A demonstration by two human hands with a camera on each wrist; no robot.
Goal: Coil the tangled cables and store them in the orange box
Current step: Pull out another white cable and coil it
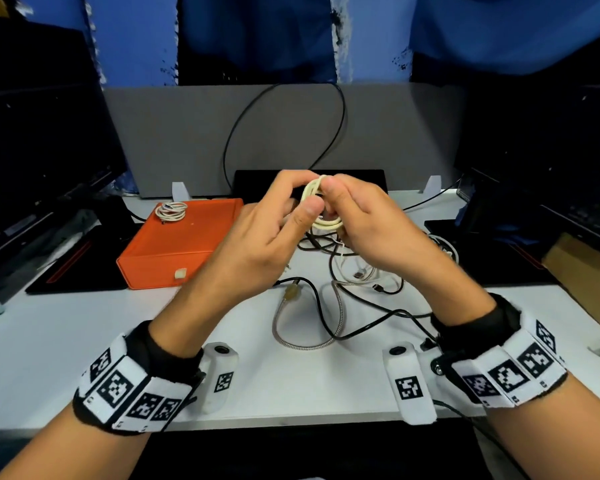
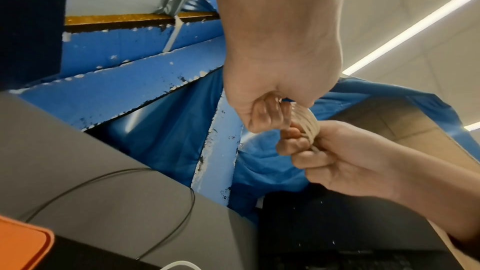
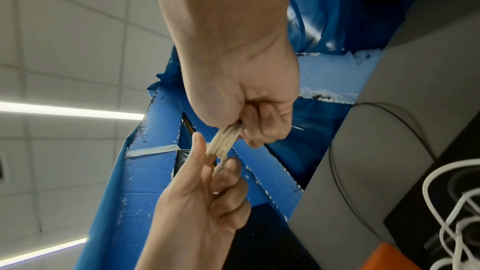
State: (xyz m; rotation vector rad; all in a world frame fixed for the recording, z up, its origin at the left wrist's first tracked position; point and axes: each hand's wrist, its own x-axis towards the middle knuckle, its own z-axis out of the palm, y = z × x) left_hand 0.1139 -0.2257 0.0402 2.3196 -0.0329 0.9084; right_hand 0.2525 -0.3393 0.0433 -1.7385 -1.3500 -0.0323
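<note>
Both hands share one grip on a small cream cable coil [image 1: 317,206], raised above the middle of the surface [image 1: 84,341]. In the head view the left hand [image 1: 267,244] curls round the coil's left side, thumb laid across the front of the loops, while the right hand [image 1: 371,230] pinches the right side with thumb on top and fingers folded behind. The left wrist view shows several tight cream turns [image 2: 306,120] wedged between the two sets of bent fingers. The right wrist view shows the same bundle [image 3: 223,141] running from the right fist down to the left thumb and fingers. Neither hand is slack; each is closed on the coil. Whether a loose tail is left to wind I cannot tell, since the fingers hide the ends.

As for progress, one coiled white cable [image 1: 171,211] already lies on the far left corner of the orange box [image 1: 174,244], which sits left of the hands and appears closed, so that coil seems to rest on its top rather than inside. The cream coil looks nearly finished but is not yet stored. Beneath and just right of the hands a tangle remains: black leads [image 1: 361,327], a braided silver cable [image 1: 305,344] and thin white ones [image 1: 361,271], all still to sort, coil and put away.
</note>
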